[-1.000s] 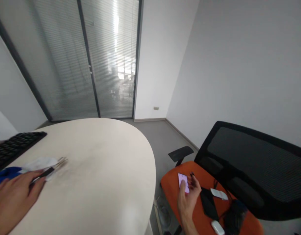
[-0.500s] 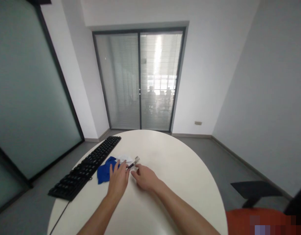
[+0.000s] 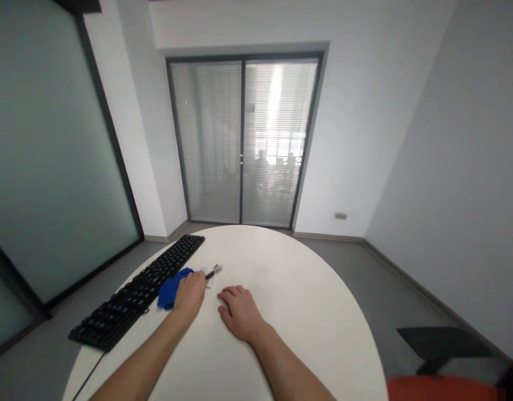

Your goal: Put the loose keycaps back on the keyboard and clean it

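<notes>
On the left of the white table, my left hand (image 3: 190,294) is closed over a blue cloth (image 3: 169,293) and a small brush-like tool (image 3: 213,273). The tool has a black handle and a pale head that points up and right, too small to make out fully. Some white, crumpled material (image 3: 208,283) shows beside the fingers, and most of it is hidden. My right hand (image 3: 239,313) rests palm down on the tabletop to the right, fingers loosely spread and holding nothing.
A black keyboard (image 3: 143,287) lies along the left edge of the round white table (image 3: 306,312), its cable running toward me. A red chair (image 3: 440,388) with a black armrest (image 3: 444,341) stands at the lower right. Beyond the table are glass doors with blinds (image 3: 239,139).
My left hand has closed over the cloth and tool and shifted slightly left. My right hand has drawn away from the tool and now lies on the table.
</notes>
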Demonstrator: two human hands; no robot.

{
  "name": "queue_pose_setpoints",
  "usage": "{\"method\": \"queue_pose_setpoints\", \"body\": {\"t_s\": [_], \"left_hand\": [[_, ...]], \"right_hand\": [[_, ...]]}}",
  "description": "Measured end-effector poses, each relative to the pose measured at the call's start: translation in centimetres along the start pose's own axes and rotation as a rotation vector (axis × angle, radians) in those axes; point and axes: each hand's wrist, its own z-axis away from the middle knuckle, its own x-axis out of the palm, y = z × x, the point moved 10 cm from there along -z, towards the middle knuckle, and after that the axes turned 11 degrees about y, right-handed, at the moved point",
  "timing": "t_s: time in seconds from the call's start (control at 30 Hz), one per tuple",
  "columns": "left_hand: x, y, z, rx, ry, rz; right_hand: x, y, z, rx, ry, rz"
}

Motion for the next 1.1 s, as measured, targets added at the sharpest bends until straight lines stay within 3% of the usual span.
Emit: {"method": "queue_pose_setpoints", "body": {"t_s": [0.17,0.3,0.57,0.83,0.93,1.1], "left_hand": [[-0.8,-1.8,-2.5,-0.054,-0.006,-0.008],[-1.7,-2.8,-3.6,-0.099,0.11,-0.162],[2.6,-0.8,-2.8,-0.06,0.01,-0.171],[4.4,-2.0,-4.2,-0.12,-0.043,-0.116],[4.2,-1.6,-4.4,-0.146,-0.003,-0.108],[1.9,0.6,-3.2,-0.083,0.191,-0.171]], "right_hand": [[0.0,-0.2,0.6,-0.026,-0.022,0.034],[-0.3,0.2,0.8,0.01,-0.024,0.097],[-1.7,2.4,1.4,0.177,-0.004,0.144],[-1.4,2.9,1.5,0.177,-0.03,0.121],[-1.4,3.1,1.4,0.168,-0.038,0.102],[-1.3,3.2,1.3,0.148,-0.049,0.069]]}}
